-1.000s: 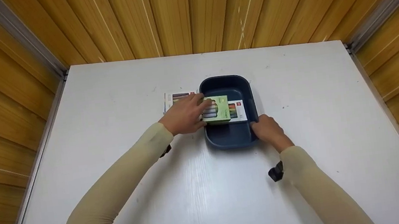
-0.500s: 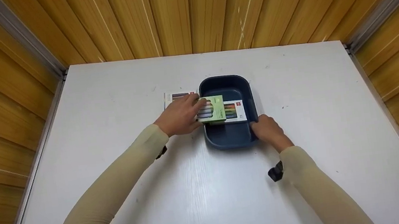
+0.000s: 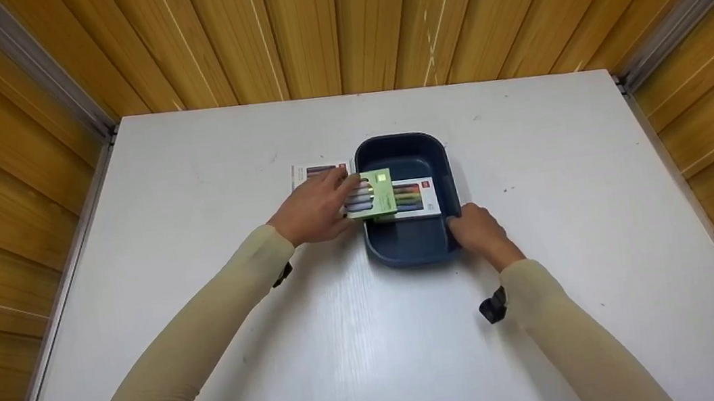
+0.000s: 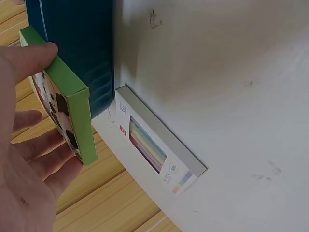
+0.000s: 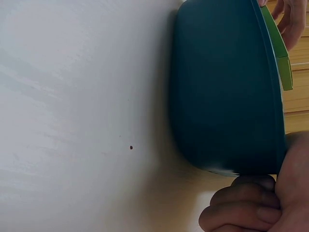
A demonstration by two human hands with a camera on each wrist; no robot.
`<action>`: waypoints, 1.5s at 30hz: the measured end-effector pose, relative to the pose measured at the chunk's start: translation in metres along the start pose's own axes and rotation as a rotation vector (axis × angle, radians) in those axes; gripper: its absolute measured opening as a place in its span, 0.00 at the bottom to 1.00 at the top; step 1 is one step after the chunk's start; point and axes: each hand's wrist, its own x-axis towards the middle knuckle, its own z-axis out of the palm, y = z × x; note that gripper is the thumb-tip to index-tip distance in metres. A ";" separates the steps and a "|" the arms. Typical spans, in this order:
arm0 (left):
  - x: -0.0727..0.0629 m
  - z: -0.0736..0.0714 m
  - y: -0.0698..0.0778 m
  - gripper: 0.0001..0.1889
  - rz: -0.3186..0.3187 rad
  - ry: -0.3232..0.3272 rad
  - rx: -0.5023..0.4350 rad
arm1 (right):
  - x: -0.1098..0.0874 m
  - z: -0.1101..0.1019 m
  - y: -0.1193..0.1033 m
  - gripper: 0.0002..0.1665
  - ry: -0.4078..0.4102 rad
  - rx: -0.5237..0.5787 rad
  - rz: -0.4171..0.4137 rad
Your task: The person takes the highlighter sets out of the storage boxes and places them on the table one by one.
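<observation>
My left hand (image 3: 312, 210) pinches a green box (image 3: 383, 192) with a window showing pale sticks, above the left rim of a dark blue bin (image 3: 408, 243). In the left wrist view, thumb and fingers hold the green box (image 4: 81, 108) by its opposite long edges. Inside the bin lies a white box (image 3: 426, 200) with a window onto coloured sticks, partly covered by the green one. My right hand (image 3: 480, 232) grips the bin's right rim near its front corner; the right wrist view shows its fingers curled under the bin's rim (image 5: 270, 43).
Left of the bin, another white box (image 4: 147, 142) with pastel sticks in its window lies on the white table (image 3: 347, 338). Wood-patterned panels (image 3: 369, 22) stand behind the table and at both sides. Small dark marks dot the tabletop.
My left hand has drawn the green box leftward, uncovering more of the white box in the bin. The bin and my right hand stay nearly where they were.
</observation>
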 end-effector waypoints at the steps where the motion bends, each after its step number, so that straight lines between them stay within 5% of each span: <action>1: 0.000 0.000 0.000 0.35 -0.004 0.002 -0.004 | 0.000 0.000 0.000 0.25 0.000 0.000 0.001; 18: -0.009 0.004 -0.010 0.36 -0.040 0.033 -0.065 | 0.000 0.000 0.000 0.24 0.004 -0.004 -0.013; 31: -0.016 0.008 -0.018 0.47 -0.084 -0.027 -0.104 | -0.001 0.000 -0.001 0.26 0.006 -0.011 0.004; 45: -0.025 0.012 -0.027 0.47 -0.143 -0.069 -0.144 | -0.001 0.000 -0.001 0.26 0.005 -0.016 0.002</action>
